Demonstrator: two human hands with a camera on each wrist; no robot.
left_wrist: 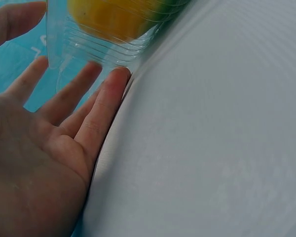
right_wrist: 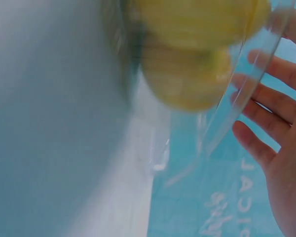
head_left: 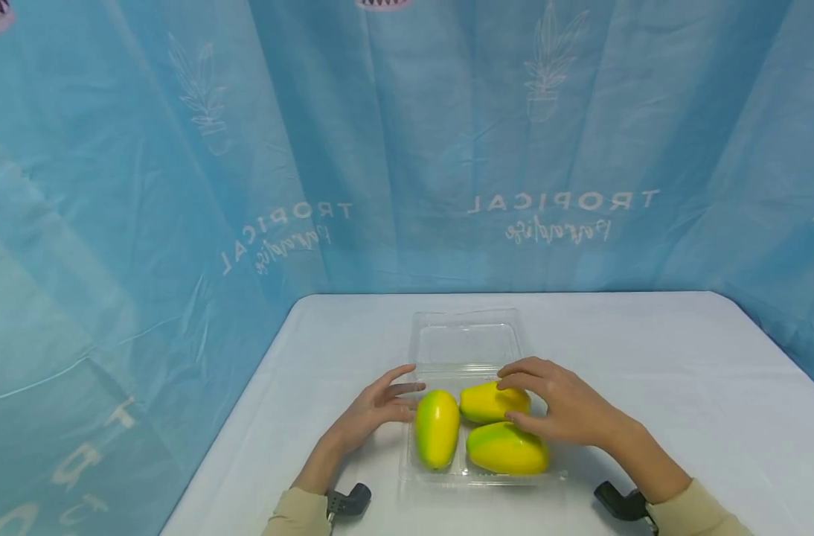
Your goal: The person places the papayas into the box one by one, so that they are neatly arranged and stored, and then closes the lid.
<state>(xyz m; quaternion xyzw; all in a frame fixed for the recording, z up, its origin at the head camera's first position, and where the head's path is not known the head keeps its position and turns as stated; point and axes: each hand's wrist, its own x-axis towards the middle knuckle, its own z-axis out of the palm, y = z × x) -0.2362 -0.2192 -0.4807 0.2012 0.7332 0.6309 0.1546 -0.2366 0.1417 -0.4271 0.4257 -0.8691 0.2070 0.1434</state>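
Observation:
A clear plastic clamshell box (head_left: 481,482) lies on the table with three yellow-green mangoes inside. One mango (head_left: 437,429) stands lengthwise on the left; a back mango (head_left: 486,403) and a front mango (head_left: 507,450) lie crosswise on the right. My left hand (head_left: 372,411) is beside the box's left wall, fingers spread, and in the left wrist view the fingertips are right at the ribbed plastic. At the right side, my right hand (head_left: 564,402) has its relaxed fingers along the rim, overlapping the back mango in the head view.
The box's lid (head_left: 467,345) is folded back flat, away from me. A white cloth covers the table (head_left: 661,372). Blue printed curtains (head_left: 414,164) hang behind the table and on its left. Each wrist wears a black camera mount (head_left: 350,500).

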